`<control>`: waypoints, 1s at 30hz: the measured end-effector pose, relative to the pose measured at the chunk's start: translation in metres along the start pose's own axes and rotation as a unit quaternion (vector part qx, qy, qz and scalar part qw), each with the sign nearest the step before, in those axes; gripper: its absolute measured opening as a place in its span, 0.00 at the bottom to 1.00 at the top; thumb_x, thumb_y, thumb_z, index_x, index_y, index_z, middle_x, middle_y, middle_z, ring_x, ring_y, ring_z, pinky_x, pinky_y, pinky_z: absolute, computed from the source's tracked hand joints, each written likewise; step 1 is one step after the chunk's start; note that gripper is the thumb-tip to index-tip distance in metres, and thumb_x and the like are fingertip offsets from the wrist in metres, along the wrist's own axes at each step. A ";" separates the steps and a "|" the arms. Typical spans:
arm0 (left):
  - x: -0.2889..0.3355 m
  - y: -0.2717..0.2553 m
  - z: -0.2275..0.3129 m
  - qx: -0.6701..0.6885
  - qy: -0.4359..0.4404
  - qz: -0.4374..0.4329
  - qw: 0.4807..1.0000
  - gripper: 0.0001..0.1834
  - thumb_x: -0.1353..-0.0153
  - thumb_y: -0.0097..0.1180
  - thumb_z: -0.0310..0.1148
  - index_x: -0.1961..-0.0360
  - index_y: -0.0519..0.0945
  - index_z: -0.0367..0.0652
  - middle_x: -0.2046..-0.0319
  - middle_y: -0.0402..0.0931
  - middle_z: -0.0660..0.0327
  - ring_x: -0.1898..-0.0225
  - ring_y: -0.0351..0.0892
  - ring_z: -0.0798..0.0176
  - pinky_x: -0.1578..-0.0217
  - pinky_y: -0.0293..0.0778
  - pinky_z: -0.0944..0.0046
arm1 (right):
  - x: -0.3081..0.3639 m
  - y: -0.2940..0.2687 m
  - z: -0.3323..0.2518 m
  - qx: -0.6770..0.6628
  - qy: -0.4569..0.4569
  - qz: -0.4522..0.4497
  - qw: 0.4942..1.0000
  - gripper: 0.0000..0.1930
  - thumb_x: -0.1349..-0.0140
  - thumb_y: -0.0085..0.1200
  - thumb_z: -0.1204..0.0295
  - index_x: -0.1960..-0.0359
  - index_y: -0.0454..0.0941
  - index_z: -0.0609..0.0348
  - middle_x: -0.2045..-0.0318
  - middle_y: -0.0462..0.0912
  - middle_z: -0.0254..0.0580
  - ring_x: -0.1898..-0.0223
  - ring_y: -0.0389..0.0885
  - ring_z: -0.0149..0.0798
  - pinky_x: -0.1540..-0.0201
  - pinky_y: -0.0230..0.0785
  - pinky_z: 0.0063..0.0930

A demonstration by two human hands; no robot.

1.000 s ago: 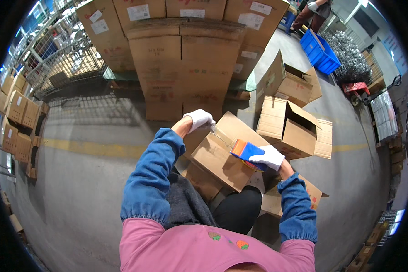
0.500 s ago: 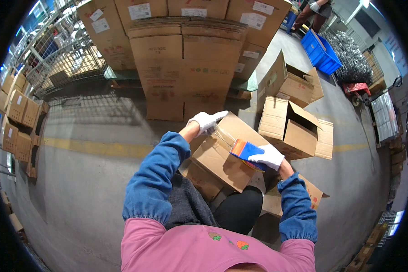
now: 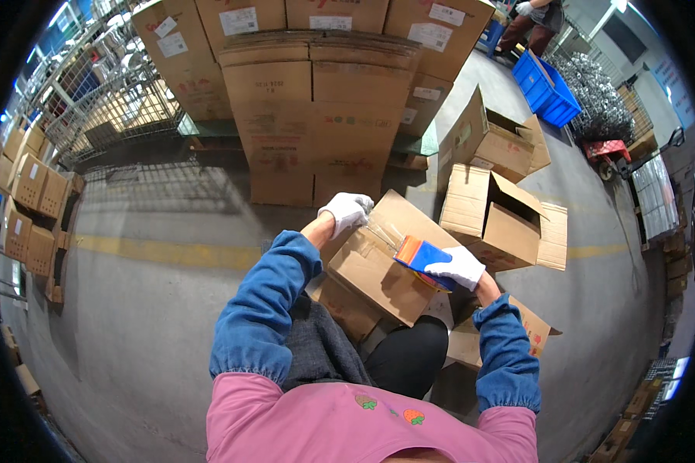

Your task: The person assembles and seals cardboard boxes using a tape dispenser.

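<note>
A closed cardboard box (image 3: 386, 266) sits tilted in front of my knees. My right hand (image 3: 457, 268), in a white glove, is closed around a blue tape dispenser (image 3: 425, 258) with an orange front edge, held over the box top. Shiny clear tape (image 3: 381, 234) stretches from the dispenser toward the box's far left edge. At that edge is my gloved left hand (image 3: 347, 213), its fingers curled in against the box near the tape's end; what lies under the fingertips is hidden. Another cardboard box (image 3: 346, 307) is partly visible beneath the closed one.
Two open cartons (image 3: 493, 224) (image 3: 496, 143) stand at right, another carton (image 3: 471, 339) by my right knee. Flattened cartons (image 3: 316, 123) lean against stacked boxes ahead. Farther off are a blue bin (image 3: 547, 89), a red pallet jack (image 3: 606, 150), a wire cage (image 3: 116, 108) and a person (image 3: 529, 27).
My left hand's outstretched finger has drawn back and curled in at the box edge. The right hand and dispenser have hardly moved.
</note>
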State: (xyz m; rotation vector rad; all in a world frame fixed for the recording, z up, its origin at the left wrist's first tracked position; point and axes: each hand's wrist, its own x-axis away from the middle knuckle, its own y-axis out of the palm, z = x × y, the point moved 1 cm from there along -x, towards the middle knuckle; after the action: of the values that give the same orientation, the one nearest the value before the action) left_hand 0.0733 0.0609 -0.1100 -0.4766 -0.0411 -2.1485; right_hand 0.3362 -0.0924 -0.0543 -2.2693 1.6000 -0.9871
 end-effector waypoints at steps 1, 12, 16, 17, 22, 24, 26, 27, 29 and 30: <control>-0.001 -0.002 -0.002 0.040 -0.024 -0.019 0.999 0.20 0.56 0.49 0.20 0.60 0.81 0.44 0.73 0.76 0.68 0.75 0.70 0.73 0.76 0.66 0.72 | 0.000 0.000 0.001 0.000 -0.001 0.000 1.000 0.24 0.50 0.61 0.51 0.65 0.80 0.63 0.71 0.81 0.45 0.70 0.77 0.35 0.64 0.70 0.27; -0.015 -0.002 -0.003 -0.353 0.040 0.070 0.932 0.21 0.47 0.52 0.54 0.70 0.84 0.47 0.70 0.80 0.55 0.65 0.79 0.51 0.64 0.74 0.60 | -0.002 0.000 0.000 0.029 0.016 -0.005 0.999 0.25 0.50 0.60 0.50 0.64 0.80 0.61 0.71 0.81 0.45 0.70 0.77 0.36 0.63 0.71 0.28; -0.017 -0.009 0.000 -0.340 0.048 0.107 0.933 0.21 0.48 0.53 0.54 0.70 0.84 0.47 0.70 0.81 0.56 0.64 0.80 0.53 0.62 0.74 0.61 | 0.000 -0.003 -0.001 0.048 0.002 -0.011 0.999 0.25 0.49 0.60 0.50 0.63 0.80 0.61 0.71 0.81 0.44 0.69 0.77 0.35 0.62 0.70 0.28; -0.016 -0.018 -0.001 -0.330 0.045 0.124 0.935 0.21 0.48 0.53 0.54 0.70 0.84 0.48 0.70 0.81 0.56 0.64 0.80 0.53 0.62 0.74 0.61 | 0.000 0.000 -0.001 0.026 -0.003 -0.009 1.000 0.25 0.49 0.59 0.49 0.62 0.80 0.61 0.70 0.81 0.44 0.68 0.77 0.35 0.61 0.70 0.28; -0.022 -0.049 -0.013 -0.334 0.072 0.182 0.922 0.20 0.46 0.53 0.51 0.68 0.84 0.47 0.71 0.81 0.57 0.66 0.80 0.54 0.63 0.74 0.60 | -0.012 0.004 -0.024 0.027 0.032 -0.014 0.999 0.27 0.50 0.59 0.48 0.62 0.80 0.62 0.69 0.82 0.46 0.68 0.77 0.37 0.61 0.70 0.28; -0.026 -0.050 -0.022 -0.339 0.085 0.193 0.917 0.19 0.46 0.53 0.51 0.68 0.84 0.46 0.71 0.81 0.57 0.66 0.80 0.54 0.63 0.74 0.60 | -0.019 0.004 -0.027 0.044 0.043 -0.022 0.998 0.27 0.50 0.59 0.47 0.63 0.80 0.62 0.70 0.82 0.45 0.68 0.77 0.37 0.61 0.70 0.28; -0.027 -0.047 -0.032 -0.338 0.101 0.206 0.913 0.19 0.46 0.54 0.49 0.68 0.83 0.45 0.70 0.81 0.56 0.66 0.80 0.55 0.64 0.73 0.61 | -0.025 0.004 -0.029 0.061 0.058 -0.027 0.996 0.28 0.50 0.59 0.46 0.64 0.81 0.62 0.71 0.82 0.45 0.69 0.77 0.37 0.62 0.69 0.28; -0.028 -0.045 -0.037 -0.337 0.101 0.203 0.914 0.19 0.46 0.54 0.49 0.68 0.83 0.45 0.70 0.81 0.56 0.66 0.80 0.55 0.64 0.73 0.61 | -0.027 0.005 -0.030 0.077 0.054 -0.028 0.995 0.28 0.50 0.58 0.45 0.65 0.81 0.62 0.71 0.81 0.46 0.70 0.77 0.38 0.63 0.69 0.29; -0.030 -0.045 -0.050 -0.290 0.056 0.198 0.935 0.18 0.45 0.54 0.49 0.68 0.83 0.45 0.69 0.81 0.57 0.65 0.80 0.56 0.63 0.72 0.62 | -0.032 0.008 -0.034 0.110 0.046 -0.032 0.992 0.28 0.50 0.56 0.43 0.67 0.81 0.61 0.72 0.81 0.47 0.71 0.77 0.39 0.64 0.69 0.31; -0.031 -0.047 -0.056 -0.279 0.052 0.201 0.938 0.18 0.44 0.54 0.48 0.67 0.83 0.44 0.69 0.81 0.56 0.65 0.80 0.55 0.62 0.72 0.62 | -0.035 0.009 -0.035 0.127 0.035 -0.034 0.991 0.28 0.49 0.55 0.43 0.67 0.81 0.60 0.73 0.80 0.48 0.71 0.77 0.41 0.65 0.69 0.31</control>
State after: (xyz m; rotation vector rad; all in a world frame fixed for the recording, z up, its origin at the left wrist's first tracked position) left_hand 0.0339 0.1010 -0.1658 -0.6289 0.6867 -1.7536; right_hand 0.3009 -0.0578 -0.0469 -2.1490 1.3401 -1.2240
